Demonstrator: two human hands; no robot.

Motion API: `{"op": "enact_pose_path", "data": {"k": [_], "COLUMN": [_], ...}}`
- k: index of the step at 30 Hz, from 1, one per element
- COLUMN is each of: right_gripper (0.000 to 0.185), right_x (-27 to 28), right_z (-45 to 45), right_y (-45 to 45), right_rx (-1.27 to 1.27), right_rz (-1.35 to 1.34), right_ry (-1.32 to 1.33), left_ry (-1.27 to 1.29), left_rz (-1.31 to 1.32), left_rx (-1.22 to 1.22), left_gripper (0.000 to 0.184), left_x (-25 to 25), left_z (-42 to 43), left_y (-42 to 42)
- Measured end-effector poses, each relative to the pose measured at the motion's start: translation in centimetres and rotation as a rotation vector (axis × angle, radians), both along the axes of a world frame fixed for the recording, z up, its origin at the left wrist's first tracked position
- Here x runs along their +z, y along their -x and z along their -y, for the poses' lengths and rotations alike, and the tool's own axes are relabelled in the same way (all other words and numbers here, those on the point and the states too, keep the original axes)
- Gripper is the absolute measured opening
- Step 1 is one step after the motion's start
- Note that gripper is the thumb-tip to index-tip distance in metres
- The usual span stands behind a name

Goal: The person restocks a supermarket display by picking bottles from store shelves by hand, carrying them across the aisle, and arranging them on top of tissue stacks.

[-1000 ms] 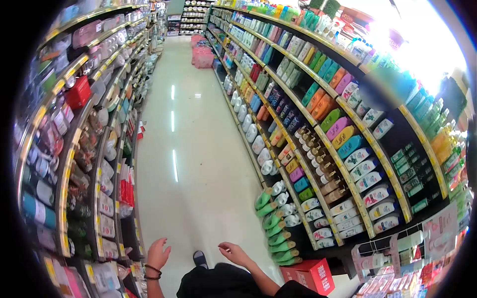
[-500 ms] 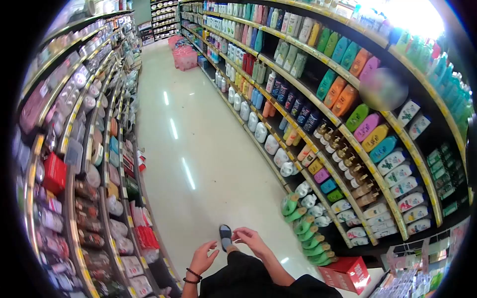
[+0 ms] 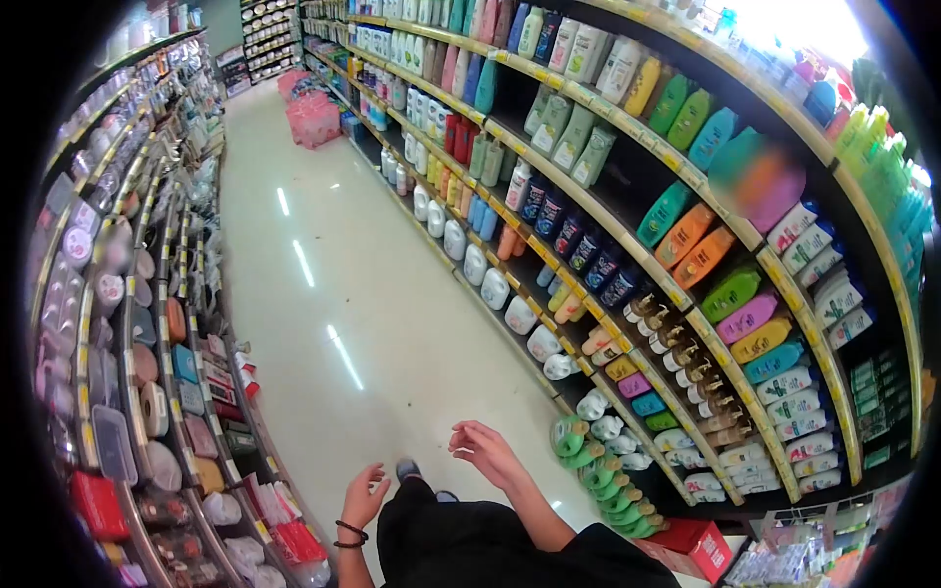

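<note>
My left hand [image 3: 364, 493], with dark beads round its wrist, hangs over the floor at the bottom centre, fingers loosely bent and apart, holding nothing. To its right and a little higher, my right hand [image 3: 488, 454] is raised above the floor, its fingers spread and empty. Neither hand touches a shelf. Dark clothing [image 3: 490, 549] covers my body between the arms, and a foot in a dark shoe [image 3: 408, 469] shows between the hands.
Shelves of bottles [image 3: 627, 269] line the right side of the aisle floor [image 3: 314, 225]. Left shelves [image 3: 147, 392] hold boxes and containers. Green-topped bottles [image 3: 616, 490] and a red box [image 3: 691, 547] stand lower right. Pink bundles [image 3: 314, 120] lie far ahead.
The view has turned to the right, and the pink bundles have shifted left in it. My right hand has risen and its fingers have spread more. The feet have changed position.
</note>
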State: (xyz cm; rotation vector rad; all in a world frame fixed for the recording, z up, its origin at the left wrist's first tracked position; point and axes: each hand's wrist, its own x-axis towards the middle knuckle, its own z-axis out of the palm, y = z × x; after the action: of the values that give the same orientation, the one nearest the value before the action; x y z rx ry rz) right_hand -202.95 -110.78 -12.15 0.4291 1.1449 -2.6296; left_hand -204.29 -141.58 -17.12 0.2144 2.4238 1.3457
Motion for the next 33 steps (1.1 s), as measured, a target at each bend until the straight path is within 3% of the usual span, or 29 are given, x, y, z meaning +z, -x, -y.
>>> {"op": "enact_pose_path", "data": {"k": [9, 13, 22, 25, 33], "right_gripper": [0.035, 0.036, 0.043, 0.047, 0.044], "right_x": [-0.1, 1.4, 2.9, 2.6, 2.9], "right_z": [-1.2, -2.8, -8.3, -11.8, -22.7], "right_y": [18.9, 27.6, 40.9, 45.6, 57.4], "right_rx": [-0.068, -0.105, -0.489, -0.582, -0.826], "right_rz": [0.052, 0.034, -0.068, -0.107, -0.239], "right_ry": [-0.012, 0.022, 0.311, 0.409, 0.493], "left_ry": [-0.122, -0.179, -0.261, -0.368, -0.605], "left_rz": [0.027, -0.033, -0.169, -0.307, -0.440], "left_rx": [0.042, -0.052, -0.623, -0.765, -0.724], "left_gripper": [0.036, 0.036, 0.045, 0.050, 0.066], "left_x": [-3.5, -1.3, 9.4, 10.4, 15.1], "left_z": [0.2, -4.6, -24.0, -32.3, -56.9], "left_y": [24.7, 37.1, 56.8, 63.5, 79.2]}}
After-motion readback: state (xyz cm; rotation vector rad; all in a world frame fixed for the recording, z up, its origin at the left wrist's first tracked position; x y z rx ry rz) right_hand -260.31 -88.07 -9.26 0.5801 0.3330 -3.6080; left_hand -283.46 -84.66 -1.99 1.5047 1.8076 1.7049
